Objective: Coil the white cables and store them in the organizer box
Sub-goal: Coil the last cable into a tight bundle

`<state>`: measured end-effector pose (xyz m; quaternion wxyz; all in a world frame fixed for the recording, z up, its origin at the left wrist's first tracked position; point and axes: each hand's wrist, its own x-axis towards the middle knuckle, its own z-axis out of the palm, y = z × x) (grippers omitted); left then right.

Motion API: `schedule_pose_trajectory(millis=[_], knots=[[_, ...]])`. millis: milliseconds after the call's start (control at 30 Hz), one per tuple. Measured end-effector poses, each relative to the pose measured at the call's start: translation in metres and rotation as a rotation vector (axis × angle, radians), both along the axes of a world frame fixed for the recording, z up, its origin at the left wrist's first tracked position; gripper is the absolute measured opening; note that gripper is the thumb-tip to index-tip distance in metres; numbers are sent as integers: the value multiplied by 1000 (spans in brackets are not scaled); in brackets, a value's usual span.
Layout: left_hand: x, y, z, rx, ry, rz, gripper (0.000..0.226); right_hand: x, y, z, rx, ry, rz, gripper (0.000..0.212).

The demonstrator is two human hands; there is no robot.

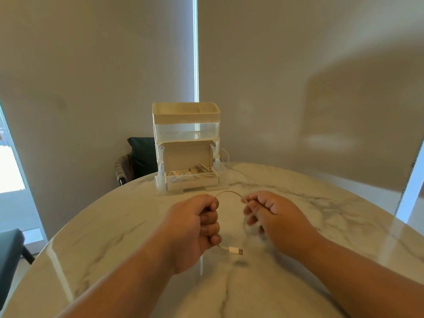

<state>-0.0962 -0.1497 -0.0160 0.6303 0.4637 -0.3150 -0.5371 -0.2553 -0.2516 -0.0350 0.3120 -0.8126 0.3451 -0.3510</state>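
My left hand is closed in a fist around a thin white cable. The cable's plug end sticks out below the fist, just above the table. From the top of the fist the cable arcs over to my right hand, which pinches it between thumb and fingers. Behind my hands stands the white organizer box. Its bottom drawer is pulled open and holds several coiled white cables.
Everything sits on a round marble table. Another loose white cable trails on the table right of the organizer. A dark chair stands behind the table, and another dark seat is at the left edge.
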Motion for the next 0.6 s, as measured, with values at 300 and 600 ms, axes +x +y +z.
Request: schedule_pose_trajectory(millis=[300, 600], knots=[[8, 0, 3, -32, 92, 19, 29, -1, -2, -6, 117, -143, 127, 27], [10, 0, -3, 163, -30, -22, 29, 1, -20, -8, 14, -41, -5, 19]])
